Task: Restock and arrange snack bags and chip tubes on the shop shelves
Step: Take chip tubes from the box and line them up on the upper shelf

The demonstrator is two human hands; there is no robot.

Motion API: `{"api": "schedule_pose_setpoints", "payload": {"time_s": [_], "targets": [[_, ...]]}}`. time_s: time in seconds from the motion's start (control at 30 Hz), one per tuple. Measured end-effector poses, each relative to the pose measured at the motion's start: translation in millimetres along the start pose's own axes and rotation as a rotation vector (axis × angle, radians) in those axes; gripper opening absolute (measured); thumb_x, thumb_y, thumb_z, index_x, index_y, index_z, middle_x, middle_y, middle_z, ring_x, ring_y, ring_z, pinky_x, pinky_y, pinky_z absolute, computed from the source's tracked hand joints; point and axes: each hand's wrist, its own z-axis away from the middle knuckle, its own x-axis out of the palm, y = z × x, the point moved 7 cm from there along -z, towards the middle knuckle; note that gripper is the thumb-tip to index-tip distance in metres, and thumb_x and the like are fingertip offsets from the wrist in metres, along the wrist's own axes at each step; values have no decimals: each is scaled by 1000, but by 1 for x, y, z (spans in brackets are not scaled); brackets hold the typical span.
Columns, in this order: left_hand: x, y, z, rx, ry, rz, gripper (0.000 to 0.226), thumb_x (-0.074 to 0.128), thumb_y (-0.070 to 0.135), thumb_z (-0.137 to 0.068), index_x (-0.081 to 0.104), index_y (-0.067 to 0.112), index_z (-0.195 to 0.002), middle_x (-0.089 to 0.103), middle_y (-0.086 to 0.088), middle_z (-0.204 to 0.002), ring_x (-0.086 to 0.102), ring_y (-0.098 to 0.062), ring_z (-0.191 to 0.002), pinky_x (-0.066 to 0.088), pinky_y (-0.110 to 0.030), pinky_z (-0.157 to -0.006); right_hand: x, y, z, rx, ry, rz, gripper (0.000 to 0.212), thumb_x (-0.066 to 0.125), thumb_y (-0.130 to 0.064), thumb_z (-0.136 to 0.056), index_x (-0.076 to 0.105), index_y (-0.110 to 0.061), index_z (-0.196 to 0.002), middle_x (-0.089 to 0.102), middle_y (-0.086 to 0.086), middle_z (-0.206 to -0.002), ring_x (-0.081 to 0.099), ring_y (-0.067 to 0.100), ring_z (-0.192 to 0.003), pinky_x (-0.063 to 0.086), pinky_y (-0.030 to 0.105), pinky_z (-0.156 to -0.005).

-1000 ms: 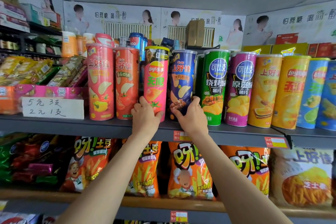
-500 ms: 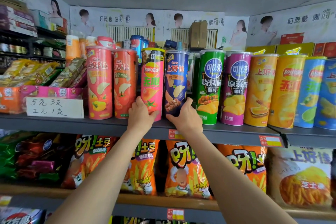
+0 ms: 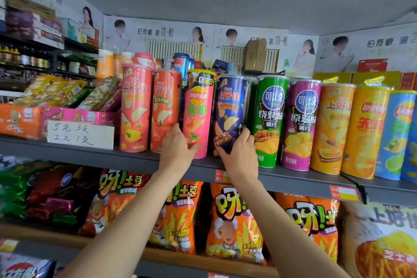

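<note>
Hands grip pink tube (image 3: 196,113), blue tube (image 3: 230,113); green tube (image 3: 268,119) adjacent.

- Two bare forearms come up from the bottom edge, no sleeves in sight anywhere along them.
- Left hand (image 3: 178,150): no ring, no watch, no glove showing.
- Right hand (image 3: 240,156): bare too, wrist free of any band or strap.
- Fingernails look short and unpainted where they show.
- Nothing worn is visible; shoulders and clothing sit out of view.
</note>
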Motion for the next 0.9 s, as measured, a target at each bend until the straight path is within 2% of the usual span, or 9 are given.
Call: {"api": "schedule_pose_setpoints", "payload": {"time_s": [0.1,0.2,0.37,0.5,0.63,0.73,0.9], "targets": [[-40,-5,5,142,282,13,50,61,18,-86,41,4,-130,49,-16,-124,44,-32,-118,36,-39,-99,-19,-27,7,-190,195,-40,51,64,-22,-85,41,0,-125,45,18,-120,46,33,-112,44,38,-93],[-68,-28,0,86,416,49,46,64,12,-82,46,1,-122,49,-21,-121,42,-37,-117,32,-43,-99,-14,-66,10,-276,201,-79,43,63,-24,-86,48,0,-118,48,17,-116,46,31,-110,42,38,-91],[-90,-68,-23,35,340,15,57,67,13,-81,40,2,-129,40,-25,-128,36,-39,-119,31,-44,-98,33,-114,13,-177,36,-175,45,61,-32,-88,44,-2,-117,52,13,-117,49,28,-108,36,28,-83],[-100,-87,-41,104,231,-24,75,69,24,-81,27,8,-141,36,-24,-134,34,-38,-123,32,-47,-101,70,-131,19,-76,12,-144,49,62,-34,-87,39,-5,-120,53,13,-120,51,31,-113,43,37,-87],[-99,-93,-42,192,195,-176,88,68,39,-80,17,13,-147,44,-20,-135,38,-38,-123,28,-50,-99,91,-134,23,44,9,16,62,62,-38,-86,30,-7,-129,52,12,-123,53,31,-114,45,37,-81],[-100,-100,-51,210,157,-234,97,66,47,-78,8,15,-149,52,-16,-130,37,-34,-122,23,-46,-99,102,-134,22,124,-7,91,69,62,-41,-86,26,-7,-134,51,12,-125,56,33,-112,45,37,-79],[-101,-99,-64,248,68,-342,102,61,59,-78,4,11,-148,61,-13,-118,39,-30,-120,16,-42,-104,110,-136,17,182,4,163,68,64,-39,-85,27,-6,-132,47,12,-128,56,33,-112,46,39,-80]]}}
